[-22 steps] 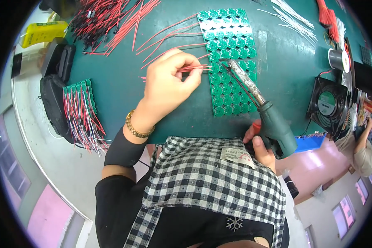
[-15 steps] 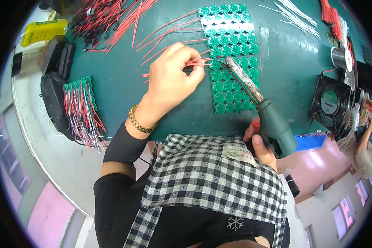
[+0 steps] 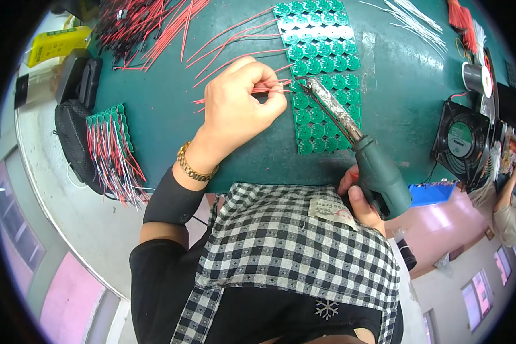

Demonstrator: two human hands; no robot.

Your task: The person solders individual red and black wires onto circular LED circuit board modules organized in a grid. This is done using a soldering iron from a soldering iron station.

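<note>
My left hand (image 3: 238, 103) is closed in a pinch round several thin red wires (image 3: 264, 89), their ends at the left edge of the green circuit boards (image 3: 318, 117). These boards lie as panels of small round units, and more red wires (image 3: 235, 35) run leftward from the upper rows. My right hand (image 3: 362, 205) grips a soldering iron (image 3: 381, 172) with a dark green handle. Its long, stained metal barrel slants up and left over the boards, with the tip close to the wire ends by my left fingertips. Whether the tip touches them I cannot tell.
Loose red and black wires (image 3: 135, 34) lie at the far left, white wires (image 3: 413, 26) at the far right. A wired board bundle (image 3: 112, 152) rests on a black bag at left. At right stand a wire spool (image 3: 475, 79) and black fan (image 3: 461, 137); another person (image 3: 505, 212) is beyond.
My left fingertips and the iron's tip have shifted only slightly. The boards and wires sit a little higher in the picture. Both hands keep their hold.
</note>
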